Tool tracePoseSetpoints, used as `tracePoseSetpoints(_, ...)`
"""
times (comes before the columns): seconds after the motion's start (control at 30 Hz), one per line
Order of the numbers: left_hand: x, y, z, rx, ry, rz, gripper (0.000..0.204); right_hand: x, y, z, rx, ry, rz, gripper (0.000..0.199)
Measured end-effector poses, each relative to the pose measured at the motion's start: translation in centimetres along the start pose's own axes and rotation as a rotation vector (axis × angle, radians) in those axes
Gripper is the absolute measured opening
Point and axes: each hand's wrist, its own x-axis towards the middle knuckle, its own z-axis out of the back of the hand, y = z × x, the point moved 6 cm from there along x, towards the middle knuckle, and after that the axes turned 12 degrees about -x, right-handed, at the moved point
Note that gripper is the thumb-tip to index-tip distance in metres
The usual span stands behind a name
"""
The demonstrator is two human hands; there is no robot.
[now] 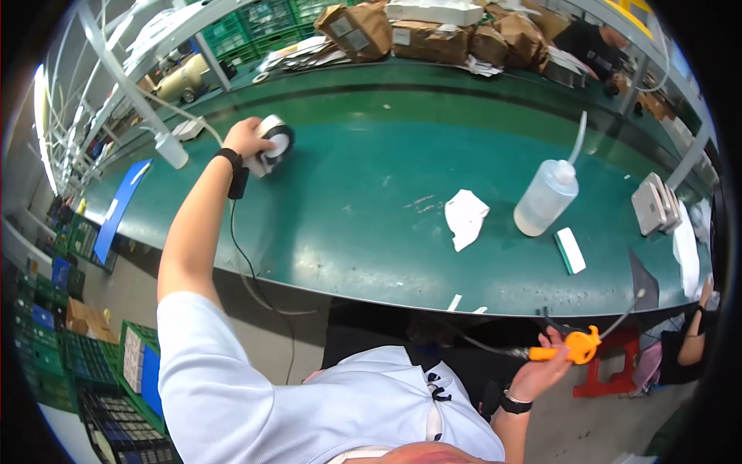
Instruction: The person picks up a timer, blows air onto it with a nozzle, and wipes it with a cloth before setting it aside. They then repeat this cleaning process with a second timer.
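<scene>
Over the left part of the green worktable (348, 178), my left hand (246, 138) grips a round black-and-white object (279, 142), blurred by motion; its kind is unclear. A black wrist strap with a cord is on that wrist. Below the table's near edge at the right, my right hand (545, 373) is wrapped round an orange air blow gun (581, 346). Its thin nozzle points up to the right, and a hose runs off its handle to the left. A crumpled white cloth (465, 219) lies on the table, left of a translucent squeeze bottle (547, 197) with a tilted spout.
A white-and-green block (570, 251) lies near the bottle. Stacked grey boxes (655, 204) stand at the far right. A blue clipboard (122, 209) lies at the left, near a small white bottle (171, 150). Brown packages (433, 45) line the back. Another person (591, 48) is beyond the table.
</scene>
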Motion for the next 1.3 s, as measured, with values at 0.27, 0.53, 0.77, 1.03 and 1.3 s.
tracePoseSetpoints(0.27, -22.9, -11.6, 2.3, -0.180, -0.091, -0.511, 0.062, -2.9, 8.3, -9.7, -0.101, 1.142, -0.058, 0.026)
tracePoseSetpoints(0.53, -32.6, -9.4, 2.6, 0.031, -0.166, -0.522, 0.060, -6.6, 12.9, -16.8, -0.546, 1.493, 0.492, 0.020)
tracePoseSetpoints(0.77, -35.4, -6.8, 2.7, 0.141, 0.059, -0.467, 0.064, -8.8, 13.1, -18.2, -0.530, 1.617, 0.577, 0.021)
tracePoseSetpoints(1.03, -38.7, 1.7, -5.0, -1.995, 0.270, 0.383, 0.065, -7.8, 10.6, -17.7, -0.533, 1.590, 0.566, 0.033)
tracePoseSetpoints(1.3, -43.4, 3.0, -7.3, -2.399, -0.238, 0.573, 0.057, -10.6, 10.8, -18.8, -0.504, 1.754, 0.591, 0.031)
